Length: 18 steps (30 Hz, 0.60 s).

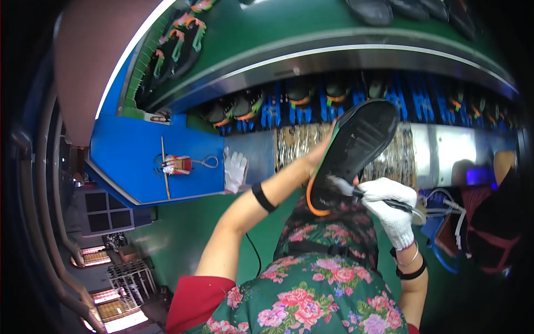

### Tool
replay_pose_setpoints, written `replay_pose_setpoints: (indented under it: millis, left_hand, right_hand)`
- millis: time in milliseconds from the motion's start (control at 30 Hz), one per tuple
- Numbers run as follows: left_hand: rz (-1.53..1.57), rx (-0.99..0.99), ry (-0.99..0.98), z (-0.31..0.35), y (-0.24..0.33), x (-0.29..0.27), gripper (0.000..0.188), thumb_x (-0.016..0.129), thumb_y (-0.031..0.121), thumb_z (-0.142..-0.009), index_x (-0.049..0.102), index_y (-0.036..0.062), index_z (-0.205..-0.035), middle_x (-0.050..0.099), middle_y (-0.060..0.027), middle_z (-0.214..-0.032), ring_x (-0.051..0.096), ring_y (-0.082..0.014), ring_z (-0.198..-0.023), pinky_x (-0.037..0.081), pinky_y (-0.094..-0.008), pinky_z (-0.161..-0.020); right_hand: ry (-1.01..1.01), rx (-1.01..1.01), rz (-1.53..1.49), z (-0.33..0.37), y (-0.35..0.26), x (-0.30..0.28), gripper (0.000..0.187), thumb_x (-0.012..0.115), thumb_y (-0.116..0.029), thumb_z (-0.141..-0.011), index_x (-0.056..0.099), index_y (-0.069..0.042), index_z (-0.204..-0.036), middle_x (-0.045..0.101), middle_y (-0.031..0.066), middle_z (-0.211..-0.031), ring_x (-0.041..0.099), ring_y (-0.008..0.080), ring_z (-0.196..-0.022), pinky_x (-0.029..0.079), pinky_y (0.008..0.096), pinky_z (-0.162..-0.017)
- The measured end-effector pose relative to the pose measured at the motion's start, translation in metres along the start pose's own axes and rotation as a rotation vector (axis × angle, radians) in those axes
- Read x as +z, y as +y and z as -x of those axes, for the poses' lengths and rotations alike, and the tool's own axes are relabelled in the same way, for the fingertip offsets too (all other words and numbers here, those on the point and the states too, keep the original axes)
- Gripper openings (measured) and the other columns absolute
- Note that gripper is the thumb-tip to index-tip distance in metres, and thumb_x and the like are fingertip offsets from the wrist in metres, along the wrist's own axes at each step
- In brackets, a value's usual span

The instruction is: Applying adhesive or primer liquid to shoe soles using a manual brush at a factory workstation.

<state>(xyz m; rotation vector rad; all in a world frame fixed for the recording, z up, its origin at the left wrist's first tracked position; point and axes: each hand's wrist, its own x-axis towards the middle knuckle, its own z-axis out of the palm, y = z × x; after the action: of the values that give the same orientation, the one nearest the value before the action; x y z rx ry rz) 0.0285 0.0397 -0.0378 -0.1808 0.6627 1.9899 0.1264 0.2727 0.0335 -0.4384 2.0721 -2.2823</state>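
Observation:
A shoe (356, 150) with its black sole turned up toward me is tilted over the near edge of the bench; an orange and green rim shows along its side. My left hand (318, 156) is bare and grips the shoe from behind its left side, most of its fingers hidden by the sole. In a white knit glove, my right hand (392, 201) is closed round the black handle of a brush. The brush's pale bristles (339, 185) touch the sole near the orange-edged end.
At the left, a blue table (122, 150) carries a red container (179, 165), a thin stick (163, 146) and a white glove (235, 170). Shoes on blue racks (300, 100) line the far side, below a green conveyor (289, 25). Another person's arm (504, 166) shows at the right.

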Motion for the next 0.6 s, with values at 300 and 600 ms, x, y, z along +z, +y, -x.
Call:
replay_pose_setpoints:
  millis: [300, 600]
  left_hand:
    - [-0.329, 0.197, 0.159, 0.022, -0.053, 0.021, 0.043, 0.043, 0.028, -0.112, 0.054, -0.0005, -0.143, 0.061, -0.019, -0.14, 0.062, -0.0295, -0.126, 0.051, -0.0475, -0.111]
    - [0.718, 0.27, -0.322, 0.03, -0.057, 0.024, 0.094, 0.04, 0.077, -0.097, 0.042, 0.0027, -0.154, 0.051, -0.023, -0.152, 0.056, -0.0439, -0.133, 0.043, -0.0668, -0.112]
  right_hand:
    - [0.018, -0.229, 0.456, -0.021, -0.015, -0.02, 0.021, 0.079, 0.003, -0.074, 0.08, -0.007, -0.093, 0.078, 0.0106, -0.097, 0.075, 0.0251, -0.087, 0.058, 0.0353, -0.079]
    - [0.093, -0.324, 0.613, -0.007, -0.024, 0.004, 0.019, 0.08, 0.001, -0.075, 0.079, -0.009, -0.092, 0.078, 0.0102, -0.097, 0.075, 0.0272, -0.089, 0.059, 0.0362, -0.08]
